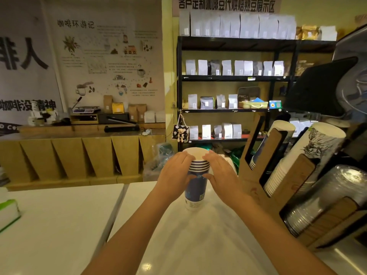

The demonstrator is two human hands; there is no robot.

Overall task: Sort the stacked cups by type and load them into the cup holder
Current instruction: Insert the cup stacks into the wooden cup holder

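Cups in hand: blue paper cup stack (195, 183) stands upright, mouths up, on the white counter (178, 235), about the middle of the view; several rolled rims show nested at its top, and the lowest cup has a white band at its base.
Left hand: left hand (175, 171) is pressed against the stack's left side, fingers reaching up to the top rim and thumb across the blue wall, so it grips the stack.
Right hand: right hand (220, 171) mirrors it on the right side, fingers laid over the rims and thumb on the wall; it also grips the stack.
Cup holder: wooden cup holder (290, 183) sits at the counter's right end, well to the right of the stack, its slots slanting up and away.
Far slot: blue cups in holder (258, 155) lie in it, their rims showing through the lower cut-out.
Middle slot: white printed cups (294, 165) fill it, bases up, with a dark drawing on the topmost one.
Near slot: clear plastic cups (321, 197) lie nested in it.
Counter seam: a second white tabletop (49, 225) adjoins on the left, with a green-and-white tissue pack (8, 213) at its left edge.
Background: black shelving (228, 92) holds rows of pale bags.
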